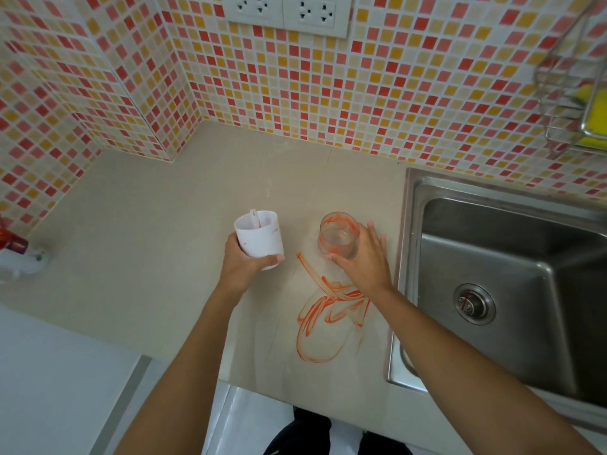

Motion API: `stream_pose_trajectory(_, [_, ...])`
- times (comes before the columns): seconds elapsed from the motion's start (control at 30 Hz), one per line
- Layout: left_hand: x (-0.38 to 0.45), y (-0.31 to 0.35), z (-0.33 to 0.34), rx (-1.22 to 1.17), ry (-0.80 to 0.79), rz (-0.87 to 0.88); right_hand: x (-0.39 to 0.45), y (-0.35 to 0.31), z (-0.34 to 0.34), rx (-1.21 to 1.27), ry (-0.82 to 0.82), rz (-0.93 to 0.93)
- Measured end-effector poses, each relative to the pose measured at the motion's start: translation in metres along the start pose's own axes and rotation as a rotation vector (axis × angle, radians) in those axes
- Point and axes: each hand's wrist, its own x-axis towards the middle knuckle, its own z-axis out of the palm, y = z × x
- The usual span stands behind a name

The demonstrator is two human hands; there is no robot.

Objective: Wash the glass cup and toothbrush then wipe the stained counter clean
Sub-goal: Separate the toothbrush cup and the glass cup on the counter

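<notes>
A clear glass cup (336, 234) smeared with orange-red stands on the beige counter (147, 241), and my right hand (364, 261) is wrapped around its right side. My left hand (244, 264) grips a white cup (259, 236), tilted a little. A white toothbrush (255, 218) with red on it stands inside that cup. Orange-red smears of stain (325, 310) spread over the counter just in front of the glass, partly under my right wrist.
A steel sink (512, 284) with a drain (474, 303) lies right of the counter. A wire rack with a yellow sponge (591, 116) hangs on the tiled wall at upper right. A red and white object (16, 254) lies at the far left edge.
</notes>
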Motion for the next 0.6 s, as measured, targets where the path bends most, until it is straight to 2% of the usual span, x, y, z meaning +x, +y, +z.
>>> stream_pose_trajectory(0.23, [-0.004,-0.029,-0.004,0.117,0.039,0.154,-0.005,-0.008,-0.006,0.032,-0.006,0.010])
stream_pose_trajectory(0.6, [-0.010,-0.032,0.002,0.131,0.054,0.163,0.000,-0.001,0.003,0.021,0.018,0.004])
